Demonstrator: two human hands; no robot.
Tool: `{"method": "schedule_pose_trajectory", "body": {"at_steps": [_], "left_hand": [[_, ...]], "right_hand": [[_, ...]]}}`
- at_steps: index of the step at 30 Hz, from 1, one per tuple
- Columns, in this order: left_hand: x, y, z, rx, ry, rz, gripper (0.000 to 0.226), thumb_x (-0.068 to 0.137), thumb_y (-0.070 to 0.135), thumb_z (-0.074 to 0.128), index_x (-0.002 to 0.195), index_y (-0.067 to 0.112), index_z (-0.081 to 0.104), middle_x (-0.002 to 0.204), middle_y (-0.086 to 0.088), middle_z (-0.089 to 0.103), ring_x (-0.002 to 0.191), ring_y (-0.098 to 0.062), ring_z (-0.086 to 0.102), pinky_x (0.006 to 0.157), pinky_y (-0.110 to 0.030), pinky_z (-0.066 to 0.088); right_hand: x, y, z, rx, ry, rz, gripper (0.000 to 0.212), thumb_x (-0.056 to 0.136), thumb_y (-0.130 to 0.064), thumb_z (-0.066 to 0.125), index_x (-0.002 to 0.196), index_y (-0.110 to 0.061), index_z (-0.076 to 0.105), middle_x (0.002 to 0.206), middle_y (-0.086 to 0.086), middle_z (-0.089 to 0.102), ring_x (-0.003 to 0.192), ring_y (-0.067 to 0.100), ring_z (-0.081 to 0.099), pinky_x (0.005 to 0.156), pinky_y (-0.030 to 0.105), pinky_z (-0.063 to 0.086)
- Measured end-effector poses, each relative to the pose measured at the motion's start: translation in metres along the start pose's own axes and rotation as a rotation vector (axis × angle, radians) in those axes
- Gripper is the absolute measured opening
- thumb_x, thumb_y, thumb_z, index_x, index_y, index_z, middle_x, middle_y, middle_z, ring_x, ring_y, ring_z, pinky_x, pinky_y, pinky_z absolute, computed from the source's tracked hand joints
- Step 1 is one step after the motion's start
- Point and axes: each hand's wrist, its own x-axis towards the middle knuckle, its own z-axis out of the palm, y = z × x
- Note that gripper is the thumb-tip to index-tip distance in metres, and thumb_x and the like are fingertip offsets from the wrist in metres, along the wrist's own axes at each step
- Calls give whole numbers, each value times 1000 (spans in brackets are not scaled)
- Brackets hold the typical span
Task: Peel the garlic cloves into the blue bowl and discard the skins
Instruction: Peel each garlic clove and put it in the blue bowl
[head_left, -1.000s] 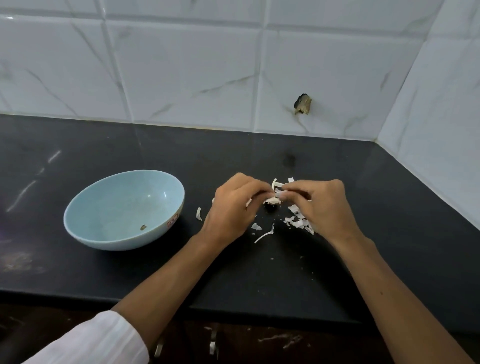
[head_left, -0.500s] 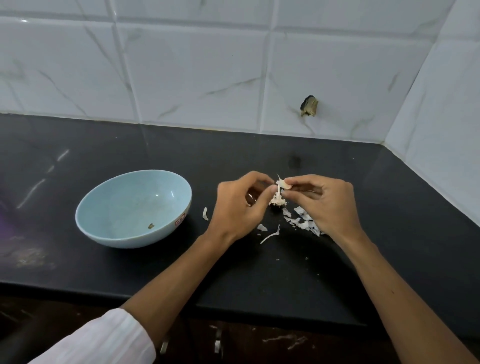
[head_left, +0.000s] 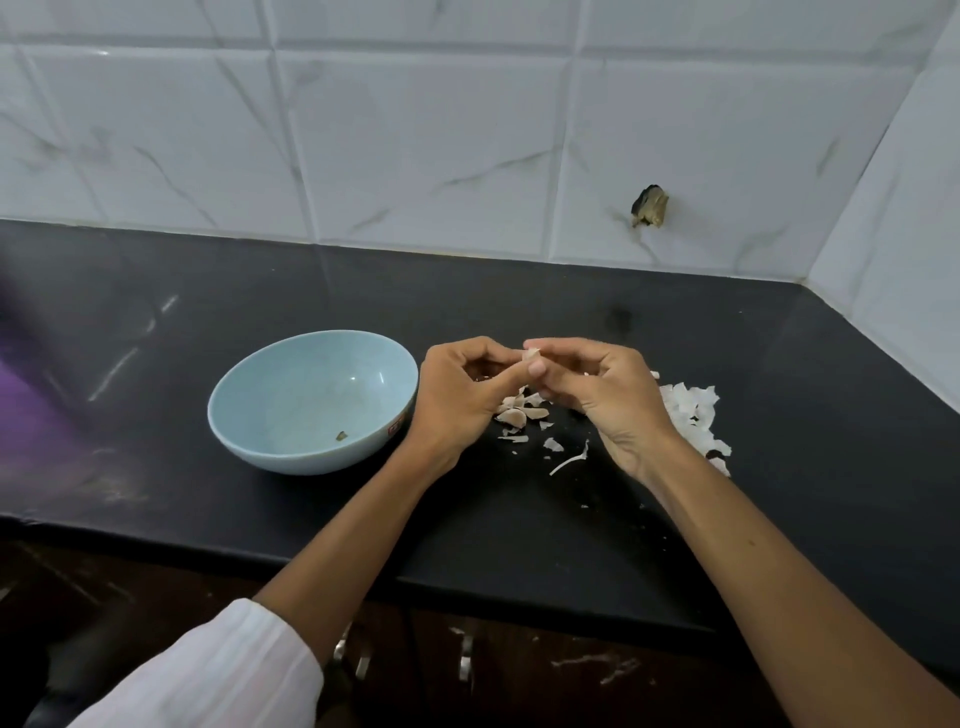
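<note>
A light blue bowl (head_left: 291, 410) sits on the black counter, holding only a small brown scrap (head_left: 341, 435). Just right of it, my left hand (head_left: 460, 397) and my right hand (head_left: 608, 389) meet above the counter and pinch a small pale garlic clove (head_left: 531, 355) between their fingertips. Most of the clove is hidden by my fingers. Under the hands lie loose garlic cloves and pieces (head_left: 519, 413). White garlic skins (head_left: 693, 415) are scattered to the right of my right hand.
The black counter (head_left: 519, 530) ends at a front edge near me, with white tiled walls behind and at the right. A dark chipped hole (head_left: 648, 206) marks the back tile. Small skin flakes (head_left: 569, 457) lie between my wrists.
Both hands have lifted the clove a little off the counter and closer to the bowl. The view has shifted, so the skins now show to the right of my right hand.
</note>
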Motion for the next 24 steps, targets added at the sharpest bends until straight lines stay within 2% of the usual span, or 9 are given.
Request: {"method": "schedule_pose_trajectory", "body": {"at_steps": [5, 9, 12, 17, 19, 21, 24], "left_hand": [[-1, -3, 0, 58, -36, 93, 21, 78, 31, 81, 89, 13, 79, 84, -1, 79, 77, -19, 76, 74, -33, 62], [0, -6, 1, 80, -40, 142, 10, 85, 19, 80, 91, 11, 79, 82, -3, 78, 73, -19, 75, 70, -28, 61], [0, -8, 1, 92, -42, 146, 6, 87, 17, 79, 91, 12, 78, 81, -2, 78, 71, -13, 74, 69, -25, 59], [-1, -11, 2, 126, -46, 129, 6, 89, 17, 77, 92, 12, 78, 82, 0, 78, 73, -14, 75, 69, -26, 60], [1, -11, 2, 94, -39, 84, 8, 89, 18, 77, 92, 11, 78, 82, -2, 78, 73, -15, 75, 68, -25, 59], [1, -11, 3, 56, -32, 37, 10, 91, 18, 75, 93, 8, 78, 81, -5, 78, 70, -13, 72, 67, -22, 57], [1, -12, 5, 3, -31, -12, 14, 95, 17, 71, 98, 6, 78, 83, -7, 77, 71, -11, 70, 68, -21, 55]], "right_hand": [[0, 2, -2, 189, 40, 127, 15, 77, -4, 76, 92, -7, 78, 97, 6, 79, 83, 15, 70, 79, 24, 60], [3, 5, -1, 293, 42, 196, 14, 76, 0, 73, 88, -5, 78, 90, 7, 78, 75, 14, 69, 76, 23, 60], [6, 8, 0, 346, 37, 229, 18, 71, -2, 73, 88, -5, 77, 79, 7, 76, 68, 10, 67, 71, 20, 59], [6, 12, 2, 304, 55, 229, 12, 85, 5, 68, 86, -5, 75, 74, 5, 73, 66, 12, 62, 68, 21, 57], [4, 12, 2, 201, 55, 157, 10, 87, 4, 69, 89, -5, 74, 80, 7, 74, 69, 13, 62, 70, 22, 57], [2, 10, 1, -48, 70, 9, 8, 90, -1, 71, 94, -7, 76, 87, 6, 77, 72, 13, 67, 72, 22, 57], [0, 6, 1, -257, 54, -133, 15, 90, -9, 74, 104, -14, 78, 97, 2, 76, 78, 13, 73, 73, 20, 57]]}}
